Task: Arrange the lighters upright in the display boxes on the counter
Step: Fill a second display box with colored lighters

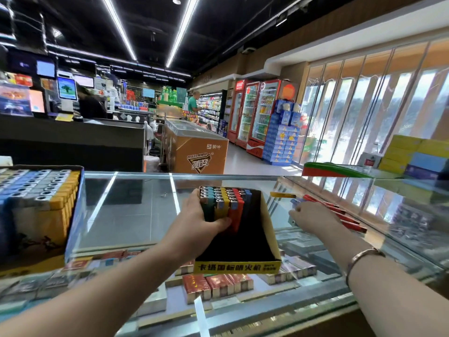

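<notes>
- Lighters, full box (36, 190): upright rows, on glass counter (136, 210), well apart to the left of the left fingers.
- Yellow-fronted display box (267, 229): between both hands, mostly unfilled.
- Upright lighter rows (223, 203): back-left corner of that box; left hand (194, 222) curled round them, thumb across the front.
- Right hand (313, 218): fingers bent onto loose lighters (340, 212) lying flat just beyond the fingertips; grip unclear.
</notes>
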The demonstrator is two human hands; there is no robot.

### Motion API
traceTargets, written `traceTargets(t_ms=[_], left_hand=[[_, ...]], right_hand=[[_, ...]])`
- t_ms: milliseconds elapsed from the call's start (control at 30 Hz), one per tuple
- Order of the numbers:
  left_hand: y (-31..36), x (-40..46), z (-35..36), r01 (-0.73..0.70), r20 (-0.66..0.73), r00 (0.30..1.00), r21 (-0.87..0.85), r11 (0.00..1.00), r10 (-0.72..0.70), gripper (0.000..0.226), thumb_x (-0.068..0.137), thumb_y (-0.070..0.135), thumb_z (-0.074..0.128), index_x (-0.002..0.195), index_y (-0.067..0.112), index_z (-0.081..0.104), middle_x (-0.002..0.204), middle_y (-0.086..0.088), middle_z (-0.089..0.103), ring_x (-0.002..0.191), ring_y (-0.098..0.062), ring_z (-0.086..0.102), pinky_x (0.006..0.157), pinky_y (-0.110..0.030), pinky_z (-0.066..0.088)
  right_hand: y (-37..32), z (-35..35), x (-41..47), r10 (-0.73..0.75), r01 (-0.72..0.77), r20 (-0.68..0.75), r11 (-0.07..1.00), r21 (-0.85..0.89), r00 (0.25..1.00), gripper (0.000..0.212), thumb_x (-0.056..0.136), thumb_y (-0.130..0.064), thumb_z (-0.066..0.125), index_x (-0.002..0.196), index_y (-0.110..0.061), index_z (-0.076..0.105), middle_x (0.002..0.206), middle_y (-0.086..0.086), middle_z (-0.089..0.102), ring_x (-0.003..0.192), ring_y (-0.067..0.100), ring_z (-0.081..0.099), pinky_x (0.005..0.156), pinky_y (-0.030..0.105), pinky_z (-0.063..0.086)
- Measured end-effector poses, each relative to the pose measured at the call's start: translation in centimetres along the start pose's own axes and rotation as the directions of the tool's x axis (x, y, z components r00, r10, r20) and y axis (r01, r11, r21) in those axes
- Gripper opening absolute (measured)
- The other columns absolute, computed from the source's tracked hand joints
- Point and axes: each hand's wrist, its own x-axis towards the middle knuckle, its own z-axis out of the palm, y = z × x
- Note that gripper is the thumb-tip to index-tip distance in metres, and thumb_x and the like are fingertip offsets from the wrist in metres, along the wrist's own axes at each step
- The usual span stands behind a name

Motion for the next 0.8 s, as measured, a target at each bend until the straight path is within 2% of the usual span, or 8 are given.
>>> traceTargets(t_ms=[133,233,300,367,467,533,633,800], left_hand=[[0.1,-0.1,0.4,-0.006,-0.013,1.000,-0.011,1.000,0.005,0.076,0.064,0.032,0.076,0.129,0.025,0.038,0.116,-0.002,0.056,0.106,-0.022,0.058,0.091,-0.045,0.050],[0.0,0.1,0.5,-0.010,-0.019,1.000,-0.021,1.000,0.009,0.075,0.063,0.032,0.077,0.127,0.026,0.039,0.117,-0.003,0.056,0.107,-0.022,0.058,0.093,-0.046,0.048],[-0.3,0.5,0.8,-0.017,-0.026,1.000,-0.011,1.000,0.017,0.074,0.067,0.028,0.078,0.129,0.025,0.039,0.118,-0.003,0.056,0.107,-0.022,0.058,0.092,-0.045,0.049],[-0.5,0.9,1.2,-0.022,-0.045,0.999,0.001,1.000,0.022,0.072,0.069,0.026,0.078,0.129,0.024,0.039,0.117,-0.002,0.056,0.106,-0.021,0.058,0.090,-0.044,0.051],[-0.5,1.7,1.7,-0.029,-0.067,0.997,0.006,1.000,0.029,0.071,0.069,0.025,0.078,0.128,0.022,0.040,0.116,-0.002,0.056,0.105,-0.020,0.058,0.091,-0.044,0.051],[-0.4,2.3,2.2,-0.039,-0.088,0.995,0.043,0.998,0.043,0.070,0.069,0.027,0.078,0.128,0.022,0.041,0.117,-0.002,0.055,0.105,-0.020,0.057,0.092,-0.044,0.050],[-0.4,3.2,2.9,-0.020,-0.101,0.995,0.021,1.000,0.022,0.072,0.071,0.025,0.077,0.132,0.021,0.038,0.120,-0.004,0.052,0.108,-0.022,0.055,0.093,-0.044,0.049],[-0.8,3.8,2.8,0.002,-0.038,0.999,-0.151,0.989,-0.008,0.062,0.072,0.012,0.076,0.120,0.029,0.039,0.115,-0.004,0.057,0.104,-0.020,0.060,0.091,-0.043,0.051]], right_hand=[[0.3,0.5,0.1,0.002,-0.004,-0.073,1.000,-0.029,0.997,0.023,0.093,-0.011,0.038,0.110,-0.009,0.054,0.116,0.016,0.058,0.104,0.032,0.055,0.086,0.040,0.047],[0.1,0.0,0.4,-0.087,0.087,-0.027,0.996,-0.005,0.996,0.023,0.094,-0.010,0.042,0.117,-0.005,0.046,0.115,0.013,0.057,0.093,0.027,0.054,0.081,0.034,0.044],[0.3,-0.3,0.6,-0.128,0.128,0.025,0.992,0.019,0.991,0.006,0.094,-0.010,0.044,0.095,-0.005,0.046,0.099,0.008,0.055,0.074,0.018,0.047,0.068,0.026,0.041],[0.8,0.1,1.2,-0.090,0.088,0.027,0.995,0.052,0.996,0.025,0.094,-0.007,0.041,0.071,-0.012,0.033,0.076,0.002,0.042,0.063,0.012,0.038,0.055,0.022,0.033],[2.1,1.0,2.2,-0.005,0.033,-0.170,0.987,0.160,0.985,0.006,0.090,-0.004,0.046,0.086,-0.006,0.050,0.086,0.010,0.053,0.077,0.025,0.051,0.063,0.028,0.037],[2.6,1.2,3.0,0.057,-0.008,-0.266,0.983,0.182,0.962,0.021,0.088,-0.003,0.048,0.103,-0.009,0.062,0.106,0.015,0.057,0.096,0.032,0.054,0.073,0.032,0.043],[2.5,1.1,4.3,0.034,-0.012,-0.196,0.994,0.112,0.980,0.027,0.087,-0.002,0.039,0.098,-0.015,0.060,0.117,0.019,0.051,0.115,0.035,0.040,0.084,0.037,0.039],[2.2,1.2,7.0,-0.038,0.035,-0.041,0.998,-0.058,0.998,0.029,0.096,-0.017,0.033,0.068,-0.024,0.036,0.115,0.017,0.055,0.111,0.032,0.044,0.085,0.039,0.028]])
